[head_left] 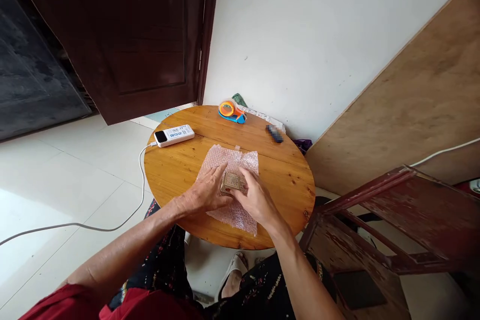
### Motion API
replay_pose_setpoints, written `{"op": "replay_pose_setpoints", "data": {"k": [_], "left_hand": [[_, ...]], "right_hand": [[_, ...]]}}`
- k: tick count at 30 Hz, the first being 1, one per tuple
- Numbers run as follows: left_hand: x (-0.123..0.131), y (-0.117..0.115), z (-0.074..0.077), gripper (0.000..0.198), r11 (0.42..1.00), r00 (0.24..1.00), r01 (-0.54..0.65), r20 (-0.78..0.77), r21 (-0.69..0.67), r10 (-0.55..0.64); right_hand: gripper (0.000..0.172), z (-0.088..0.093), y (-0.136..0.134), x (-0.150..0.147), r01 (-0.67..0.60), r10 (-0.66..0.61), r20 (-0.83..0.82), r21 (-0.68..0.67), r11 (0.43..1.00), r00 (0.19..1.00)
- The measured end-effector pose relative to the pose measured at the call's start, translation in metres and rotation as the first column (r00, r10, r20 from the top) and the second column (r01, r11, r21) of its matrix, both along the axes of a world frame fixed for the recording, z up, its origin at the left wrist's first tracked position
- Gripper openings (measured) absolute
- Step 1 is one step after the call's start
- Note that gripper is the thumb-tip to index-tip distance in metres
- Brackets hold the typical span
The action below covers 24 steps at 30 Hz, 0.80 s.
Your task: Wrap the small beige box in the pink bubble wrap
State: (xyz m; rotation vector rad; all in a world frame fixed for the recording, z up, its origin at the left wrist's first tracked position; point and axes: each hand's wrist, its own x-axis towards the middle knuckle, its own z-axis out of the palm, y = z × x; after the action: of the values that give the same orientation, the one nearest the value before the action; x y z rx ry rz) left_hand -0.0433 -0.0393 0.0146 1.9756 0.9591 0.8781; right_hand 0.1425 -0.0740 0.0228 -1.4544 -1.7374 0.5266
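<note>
A small brown printed box (231,180) lies on a sheet of pinkish bubble wrap (240,217) spread over the round table. My left hand (206,189) is open at the box's left side, its fingers stretched forward over the wrap and its thumb pointing toward the box's near edge. From the right, my right hand (255,194) grips the box, with the thumb at its near edge and the fingers bent around its far right side. Part of the box is hidden by that hand.
The round wooden table (172,175) bears a white device (174,136) with a cable at left, an orange and blue tape dispenser (231,111) at the back, and a blurred dark object (274,133). A dark red wooden chair (375,220) stands at right.
</note>
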Motion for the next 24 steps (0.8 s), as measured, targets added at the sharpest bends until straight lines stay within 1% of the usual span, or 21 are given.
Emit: {"op": "replay_pose_setpoints", "data": {"k": [2, 4, 5, 7, 9, 11, 13, 14, 16, 18, 20, 22, 24], "left_hand": [[0.003, -0.006, -0.013, 0.102, 1.0, 0.996, -0.025, -0.089, -0.001, 0.025], [0.005, -0.008, -0.023, 0.109, 0.999, 0.984, -0.034, -0.175, 0.012, 0.035], [0.005, -0.008, -0.027, 0.11, 0.999, 0.977, -0.029, -0.211, 0.026, 0.034], [0.006, -0.009, -0.03, 0.11, 0.997, 0.965, 0.007, -0.262, 0.074, 0.012], [0.005, -0.011, -0.031, 0.107, 0.99, 0.956, 0.057, -0.293, 0.126, -0.018], [0.004, -0.013, -0.031, 0.101, 0.982, 0.945, 0.094, -0.326, 0.165, -0.035], [0.004, -0.015, -0.03, 0.096, 0.975, 0.929, 0.115, -0.368, 0.191, -0.038], [0.005, -0.015, -0.029, 0.093, 0.971, 0.92, 0.124, -0.39, 0.203, -0.036], [0.006, -0.014, -0.026, 0.09, 0.962, 0.895, 0.15, -0.444, 0.227, -0.035], [0.009, -0.012, -0.018, 0.089, 0.952, 0.852, 0.185, -0.522, 0.244, -0.032], [0.011, -0.01, -0.008, 0.089, 0.943, 0.791, 0.23, -0.61, 0.242, -0.037], [0.014, -0.007, 0.003, 0.087, 0.936, 0.727, 0.278, -0.685, 0.215, -0.059], [0.017, -0.004, 0.011, 0.087, 0.931, 0.669, 0.321, -0.737, 0.172, -0.095]], "right_hand": [[0.048, -0.005, 0.007, -0.005, -0.024, 0.024, 0.046, -0.006, 1.0, 0.999], [0.043, -0.008, 0.008, -0.003, -0.026, 0.027, 0.027, -0.021, 0.999, 0.999], [0.042, -0.008, 0.006, 0.002, -0.001, 0.001, -0.003, -0.021, 1.0, 1.0], [0.042, -0.006, 0.002, 0.021, 0.108, -0.108, -0.059, -0.008, 0.994, 0.992], [0.046, -0.004, -0.002, 0.048, 0.247, -0.246, -0.049, 0.026, 0.969, 0.968], [0.05, -0.006, -0.004, 0.079, 0.359, -0.362, 0.032, 0.078, 0.93, 0.932], [0.052, -0.013, -0.005, 0.108, 0.446, -0.454, 0.162, 0.082, 0.891, 0.876], [0.052, -0.017, -0.006, 0.12, 0.47, -0.472, 0.237, 0.067, 0.88, 0.849], [0.054, -0.025, -0.006, 0.136, 0.474, -0.466, 0.332, 0.062, 0.878, 0.82], [0.056, -0.025, -0.008, 0.139, 0.466, -0.47, 0.368, 0.106, 0.878, 0.802], [0.054, -0.016, -0.012, 0.131, 0.447, -0.484, 0.359, 0.186, 0.875, 0.798], [0.043, 0.003, -0.021, 0.111, 0.385, -0.459, 0.32, 0.267, 0.883, 0.829], [0.031, 0.027, -0.034, 0.083, 0.281, -0.378, 0.267, 0.339, 0.898, 0.886]]}}
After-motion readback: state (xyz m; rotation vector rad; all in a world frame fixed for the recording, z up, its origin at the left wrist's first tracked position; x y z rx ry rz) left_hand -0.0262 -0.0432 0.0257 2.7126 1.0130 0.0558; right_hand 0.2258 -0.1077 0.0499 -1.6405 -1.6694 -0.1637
